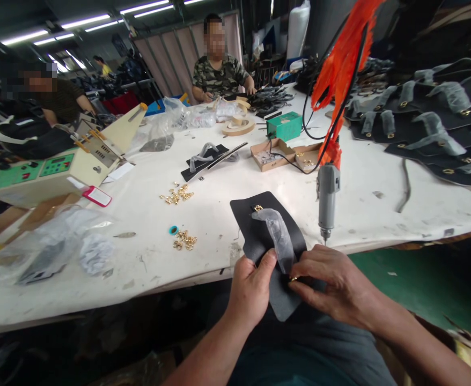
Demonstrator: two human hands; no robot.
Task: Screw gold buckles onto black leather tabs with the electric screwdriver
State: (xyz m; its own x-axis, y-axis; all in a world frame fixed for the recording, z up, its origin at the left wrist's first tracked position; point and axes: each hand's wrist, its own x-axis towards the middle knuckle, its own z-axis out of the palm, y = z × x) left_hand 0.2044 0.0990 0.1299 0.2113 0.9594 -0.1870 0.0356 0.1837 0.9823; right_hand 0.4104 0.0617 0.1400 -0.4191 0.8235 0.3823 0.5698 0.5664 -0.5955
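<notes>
A black leather piece (259,236) lies half over the front edge of the white table (380,203), with a strap wrapped in clear film (279,236) on it. My left hand (250,292) grips the piece's near left edge, thumb on top. My right hand (332,281) pinches a small gold fitting (293,279) at the strap's near end. A gold clasp (258,208) sits at the strap's far end.
A grey electric screwdriver (326,201) hangs just right of the piece. Gold fittings (185,241) and another pile (177,194) lie at left. Stacked black pieces (428,123) fill the right. Small boxes (268,154), a beige machine (58,166) and two other people are farther off.
</notes>
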